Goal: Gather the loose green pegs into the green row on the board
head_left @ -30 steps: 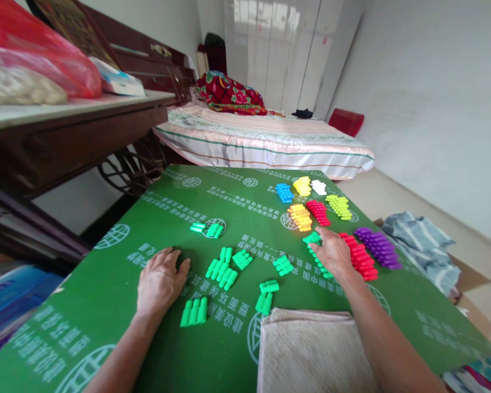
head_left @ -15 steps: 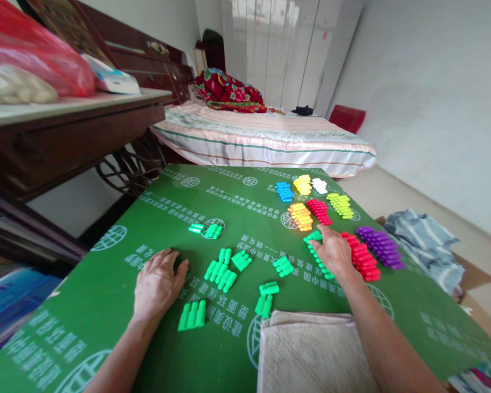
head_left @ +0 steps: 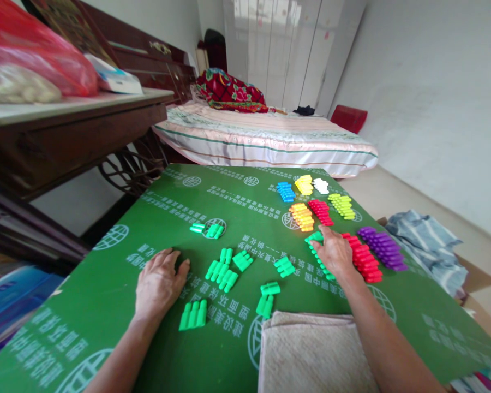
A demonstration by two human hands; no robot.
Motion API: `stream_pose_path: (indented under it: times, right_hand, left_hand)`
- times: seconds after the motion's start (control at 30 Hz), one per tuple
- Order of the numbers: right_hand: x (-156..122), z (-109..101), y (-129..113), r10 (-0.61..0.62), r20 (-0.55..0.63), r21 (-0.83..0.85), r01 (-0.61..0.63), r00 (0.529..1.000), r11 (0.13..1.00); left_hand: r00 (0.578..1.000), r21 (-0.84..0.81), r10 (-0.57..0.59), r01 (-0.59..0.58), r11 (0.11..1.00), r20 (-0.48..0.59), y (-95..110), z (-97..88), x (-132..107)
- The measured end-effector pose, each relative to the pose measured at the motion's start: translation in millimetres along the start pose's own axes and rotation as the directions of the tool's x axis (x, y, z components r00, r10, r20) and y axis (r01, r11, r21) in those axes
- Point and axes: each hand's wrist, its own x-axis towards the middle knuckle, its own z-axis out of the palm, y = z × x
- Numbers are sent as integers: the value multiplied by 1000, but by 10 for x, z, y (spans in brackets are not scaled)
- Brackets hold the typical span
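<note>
My left hand (head_left: 159, 281) lies palm down on the green table, its fingers loosely spread, holding nothing. My right hand (head_left: 334, 252) is over a row of green plastic pieces (head_left: 316, 237), thumb and index finger around the far end. Part of that row is hidden under the hand. Between my hands are loose groups of the same small rounded green pieces (head_left: 221, 273), with more green pieces (head_left: 193, 315) close to my left wrist. Just right of my right hand is a row of red pieces (head_left: 363, 256), with purple pieces (head_left: 382, 248) beyond it.
Blue (head_left: 285, 192), yellow (head_left: 303, 184), white (head_left: 321, 186), orange (head_left: 301, 216) and lime pieces (head_left: 341, 206) lie in rows at the far right. A folded beige cloth (head_left: 315, 352) is at the near edge. A bed (head_left: 265, 136) stands behind the table.
The view has shifted very slightly. Both hands and the pieces stay in practically the same places.
</note>
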Motion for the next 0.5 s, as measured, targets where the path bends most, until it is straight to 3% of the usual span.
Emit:
stream_pose_path:
  times: [0.5]
  right_hand:
    - [-14, 47, 21, -13, -26, -45, 12, 1000, 999]
  left_hand:
    - [1000, -14, -21, 22, 1000, 23, 8, -5, -6]
